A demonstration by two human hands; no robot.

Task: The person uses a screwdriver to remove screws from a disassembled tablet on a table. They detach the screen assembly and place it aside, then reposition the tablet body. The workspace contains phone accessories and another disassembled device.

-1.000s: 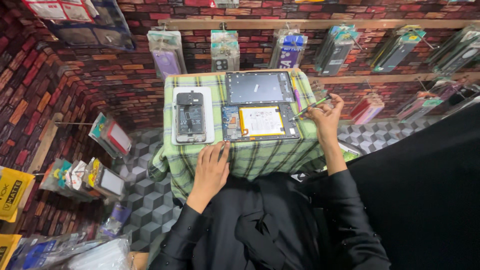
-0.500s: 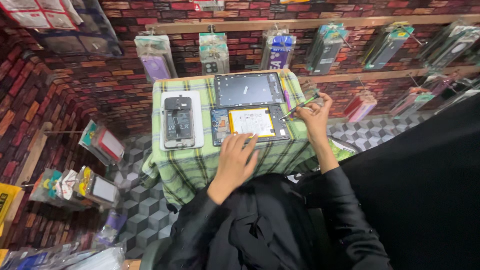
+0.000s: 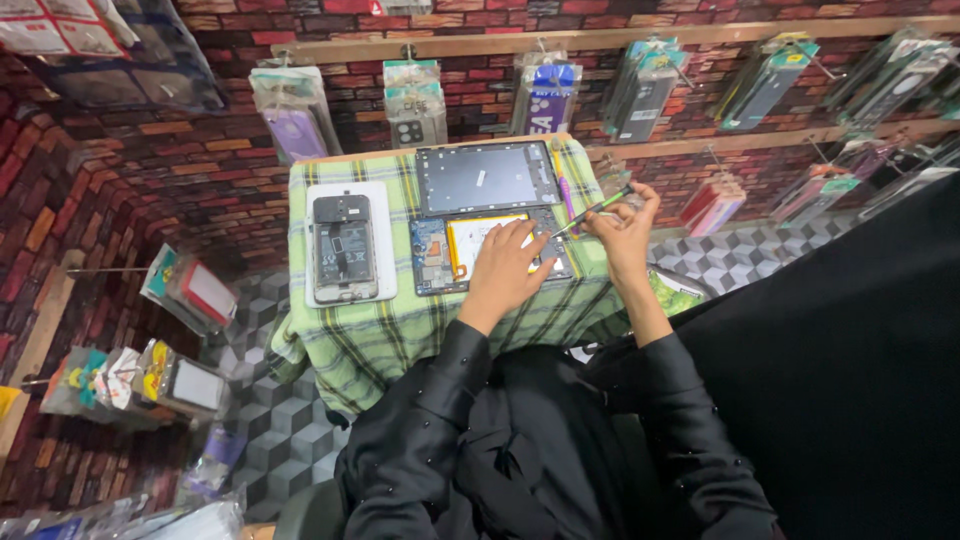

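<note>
My left hand (image 3: 505,268) lies flat, fingers spread, on the opened tablet (image 3: 490,252), pressing down on its pale battery. My right hand (image 3: 622,222) is at the tablet's right edge, pinching a thin green-handled tool (image 3: 592,211) whose tip points down at the tablet's right side. The tablet sits on the bench (image 3: 400,330), which is covered in green checked cloth. Its back is already off and the boards and battery are bare. The dark panel (image 3: 487,177) lies just behind the tablet, apart from it. Left of the tablet, an opened phone (image 3: 343,248) rests on a white mat (image 3: 384,240). So the opening is done, I judge; the work inside is in hand, and nothing is closed up again yet. Packaged cases (image 3: 412,100) hang on the brick wall behind the tablet.
</note>
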